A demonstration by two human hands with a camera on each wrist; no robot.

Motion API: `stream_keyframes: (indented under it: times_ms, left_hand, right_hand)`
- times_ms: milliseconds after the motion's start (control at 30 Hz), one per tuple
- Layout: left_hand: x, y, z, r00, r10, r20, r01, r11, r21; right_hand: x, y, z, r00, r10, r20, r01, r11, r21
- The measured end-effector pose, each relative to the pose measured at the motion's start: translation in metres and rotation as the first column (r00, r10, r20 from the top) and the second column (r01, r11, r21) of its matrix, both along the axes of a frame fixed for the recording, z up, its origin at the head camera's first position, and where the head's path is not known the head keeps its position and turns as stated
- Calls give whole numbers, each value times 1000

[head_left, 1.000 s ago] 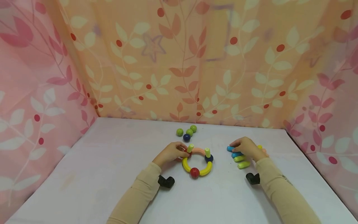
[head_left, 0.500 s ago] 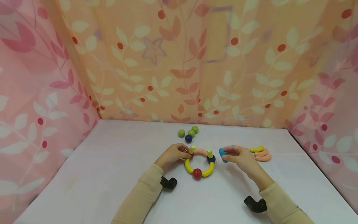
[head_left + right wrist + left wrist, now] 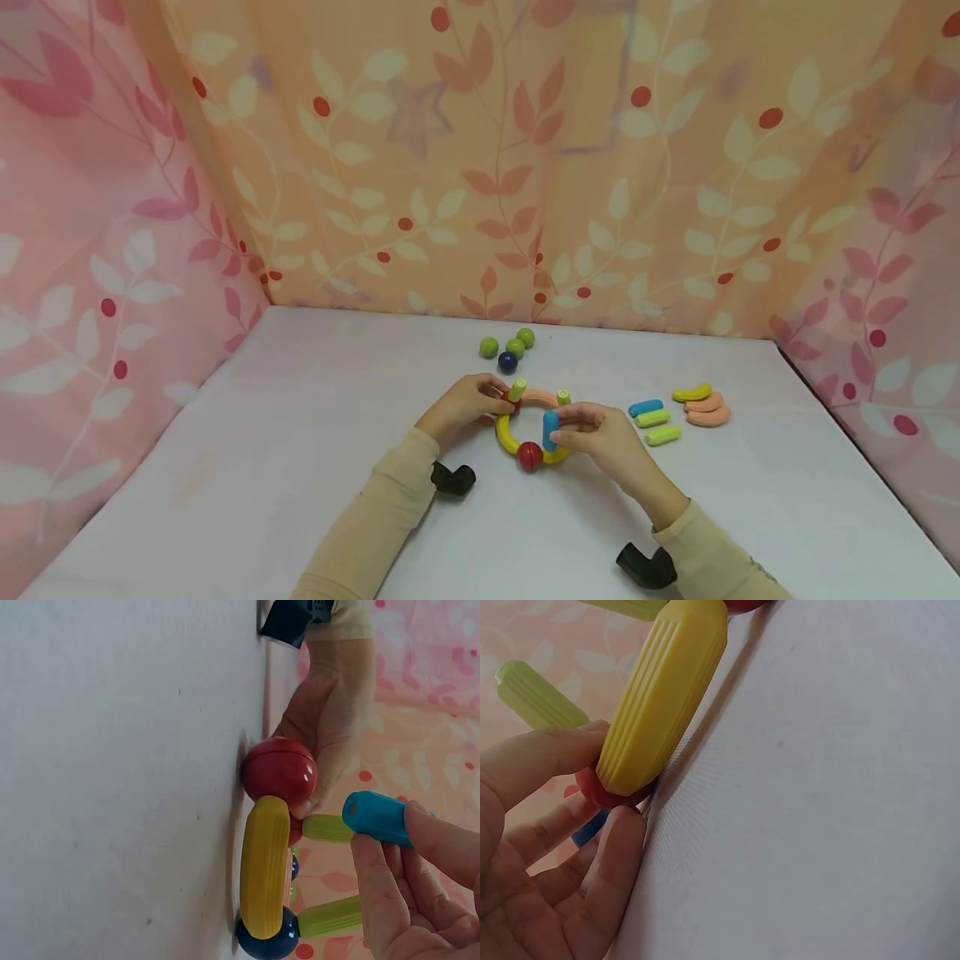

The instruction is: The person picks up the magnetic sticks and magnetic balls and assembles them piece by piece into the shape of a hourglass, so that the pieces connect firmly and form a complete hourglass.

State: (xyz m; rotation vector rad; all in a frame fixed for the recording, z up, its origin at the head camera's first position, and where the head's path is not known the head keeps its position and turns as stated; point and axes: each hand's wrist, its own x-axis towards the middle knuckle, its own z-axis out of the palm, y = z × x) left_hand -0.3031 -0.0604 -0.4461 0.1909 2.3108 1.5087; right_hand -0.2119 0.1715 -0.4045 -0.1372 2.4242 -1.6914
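A ring of yellow curved pieces (image 3: 264,870), a pink curved piece (image 3: 540,397) and balls lies on the table. My left hand (image 3: 463,405) holds a red ball (image 3: 609,793) at its far left joint, where a green rod (image 3: 517,389) stands up. Between right thumb and fingers, my right hand (image 3: 603,435) pinches a blue rod (image 3: 551,432), held upright above the ring's near right side. Just below it sits the front red ball (image 3: 529,457). The ring's navy ball (image 3: 268,935), carrying another green rod (image 3: 330,916), is hidden behind the right hand in the head view.
Behind the ring lie several green balls (image 3: 489,347) and a loose navy ball (image 3: 507,362). To the right are a blue rod (image 3: 646,408), two green rods (image 3: 663,435), a yellow curved piece (image 3: 692,392) and two pink curved pieces (image 3: 708,416).
My right hand has taken a blue rod from the pieces on the right and carried it left over the ring. My left hand keeps its hold at the red ball.
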Motion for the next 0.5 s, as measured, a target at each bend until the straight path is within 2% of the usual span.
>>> stream_keyframes:
  times_ms: [300,500]
  left_hand:
    - [0,-3,-6,1000,0,24,0,1000,-2]
    - [-2,1,0,1000,-9,-2,9,1000,30]
  right_hand:
    - [-2,-10,-9,998,-54,10,54,999,1]
    - [-4,-11,-8,999,-51,-1,51,999,8]
